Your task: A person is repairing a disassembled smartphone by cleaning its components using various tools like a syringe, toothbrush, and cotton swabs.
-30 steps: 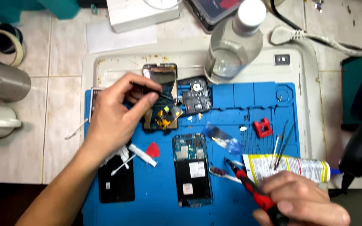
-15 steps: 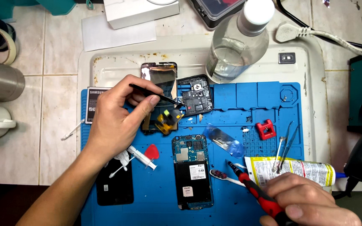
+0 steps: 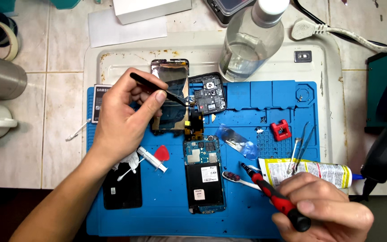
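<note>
Head view: I see the left hand (image 3: 122, 118) pinching black tweezers (image 3: 157, 89), tips at the screen panel (image 3: 171, 96) on the blue mat (image 3: 247, 206). The right hand (image 3: 325, 210) grips a red screwdriver (image 3: 274, 197) beside the opened phone (image 3: 204, 175).

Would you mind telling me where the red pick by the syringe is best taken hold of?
Pinch the red pick by its rounded top edge, coming from above and the right. It lies flat on the blue mat, and its lower left tip touches the syringe, so that side is crowded.
</note>
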